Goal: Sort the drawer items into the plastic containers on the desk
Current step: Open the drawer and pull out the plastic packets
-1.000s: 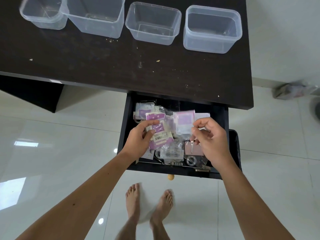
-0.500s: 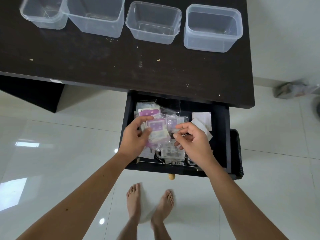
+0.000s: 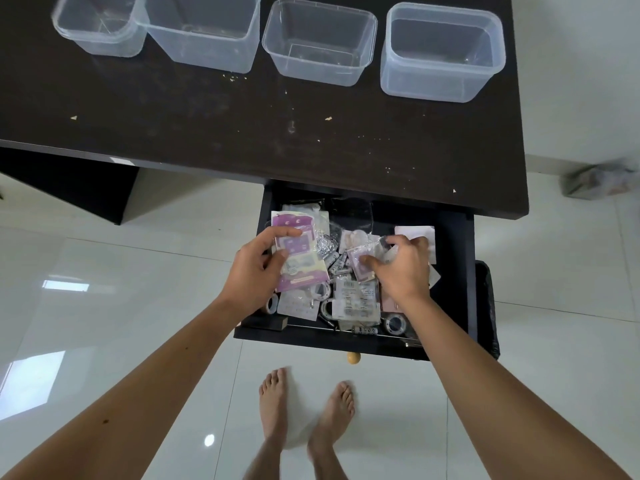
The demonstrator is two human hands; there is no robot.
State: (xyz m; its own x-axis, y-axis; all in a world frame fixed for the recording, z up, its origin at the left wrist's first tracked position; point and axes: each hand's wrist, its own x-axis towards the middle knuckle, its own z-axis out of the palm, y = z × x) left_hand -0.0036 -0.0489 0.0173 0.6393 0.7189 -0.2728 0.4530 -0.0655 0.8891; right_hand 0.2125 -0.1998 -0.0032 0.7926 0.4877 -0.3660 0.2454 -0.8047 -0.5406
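Observation:
The black drawer [image 3: 453,271] stands pulled out under the dark desk [image 3: 242,126], full of small packets, tape rolls and metal bits. My left hand [image 3: 252,271] grips a stack of purple-and-white packets [image 3: 298,251] at the drawer's left side. My right hand [image 3: 401,268] reaches down into the middle of the heap and pinches a small clear packet with a purple card [image 3: 360,265]. Several clear plastic containers stand in a row along the desk's far side: a small one [image 3: 100,29], a large one [image 3: 207,32], a third [image 3: 318,39] and a fourth [image 3: 443,53].
A white folded paper [image 3: 415,233] lies at the drawer's right back. A round wooden knob [image 3: 353,357] sticks out of the drawer front. My bare feet [image 3: 304,410] stand on glossy white tiles. A blurred bag [image 3: 602,178] lies on the floor at the right.
My right hand has dropped lower into the heap and moved right, now pinching a small packet. My left hand keeps the purple stack, shifted slightly.

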